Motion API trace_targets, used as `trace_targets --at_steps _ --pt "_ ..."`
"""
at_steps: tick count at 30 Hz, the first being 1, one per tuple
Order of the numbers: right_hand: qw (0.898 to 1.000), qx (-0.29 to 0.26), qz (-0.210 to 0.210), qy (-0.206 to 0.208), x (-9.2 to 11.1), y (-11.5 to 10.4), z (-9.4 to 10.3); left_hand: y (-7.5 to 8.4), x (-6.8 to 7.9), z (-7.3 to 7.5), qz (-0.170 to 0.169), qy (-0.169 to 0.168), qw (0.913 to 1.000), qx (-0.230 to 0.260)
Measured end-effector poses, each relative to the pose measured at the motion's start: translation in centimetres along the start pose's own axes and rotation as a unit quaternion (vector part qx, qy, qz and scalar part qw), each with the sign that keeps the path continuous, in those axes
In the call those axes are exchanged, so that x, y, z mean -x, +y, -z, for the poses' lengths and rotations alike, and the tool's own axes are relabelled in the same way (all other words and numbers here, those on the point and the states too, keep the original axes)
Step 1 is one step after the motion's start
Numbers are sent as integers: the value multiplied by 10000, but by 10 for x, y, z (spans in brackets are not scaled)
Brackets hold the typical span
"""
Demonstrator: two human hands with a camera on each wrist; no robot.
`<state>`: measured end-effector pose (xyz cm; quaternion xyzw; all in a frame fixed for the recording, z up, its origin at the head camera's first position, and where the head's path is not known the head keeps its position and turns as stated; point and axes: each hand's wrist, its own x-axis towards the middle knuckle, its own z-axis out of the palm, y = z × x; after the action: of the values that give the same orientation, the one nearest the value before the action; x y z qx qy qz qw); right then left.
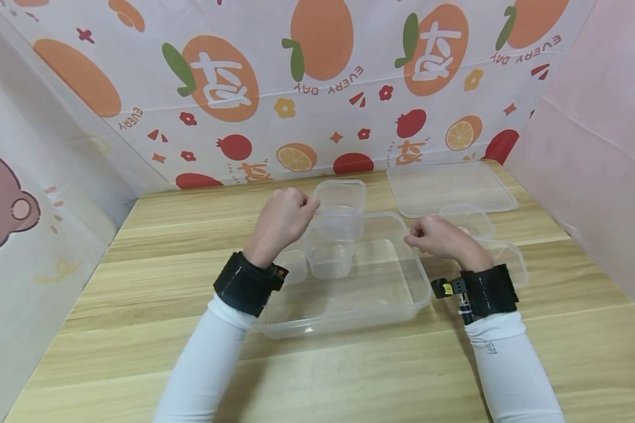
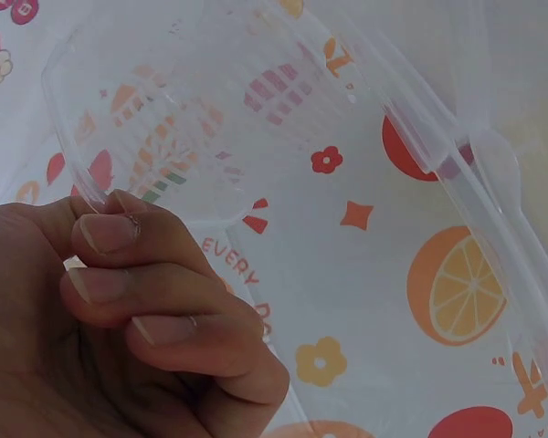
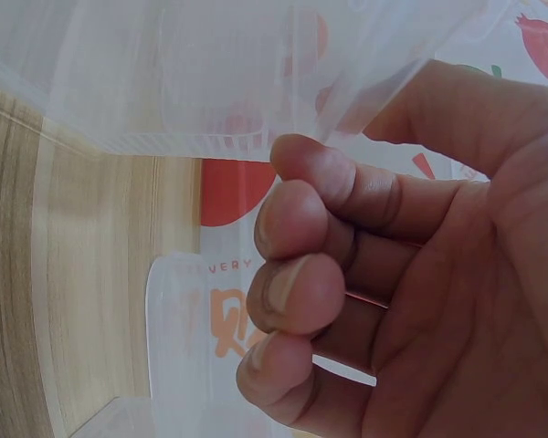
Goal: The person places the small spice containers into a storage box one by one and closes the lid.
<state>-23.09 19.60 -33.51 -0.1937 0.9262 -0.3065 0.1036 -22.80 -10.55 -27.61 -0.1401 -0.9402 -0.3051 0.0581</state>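
Two small boxes stand inside the big box in head view, a third box over its far side, lids at its right. Left wrist view: left hand pinches this third box. Right wrist view: right hand pinches the big box's rim.

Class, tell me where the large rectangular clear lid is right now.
In the head view, the large rectangular clear lid lies back right on the table, just beyond the right hand, near the fruit-print backdrop.
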Motion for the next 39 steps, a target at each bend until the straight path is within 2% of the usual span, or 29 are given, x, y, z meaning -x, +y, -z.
trace_targets --at_steps 10,22,39 --pt "10000 5 -30 -5 1 0 1 6 0 -9 3 -118 9999 34" --pt "10000 27 3 2 2 1 0 11 1 -18 -299 -86 9995 -9" --pt "9999 87 99 20 4 2 -3 20 4 -29 -182 -236 9995 -66"
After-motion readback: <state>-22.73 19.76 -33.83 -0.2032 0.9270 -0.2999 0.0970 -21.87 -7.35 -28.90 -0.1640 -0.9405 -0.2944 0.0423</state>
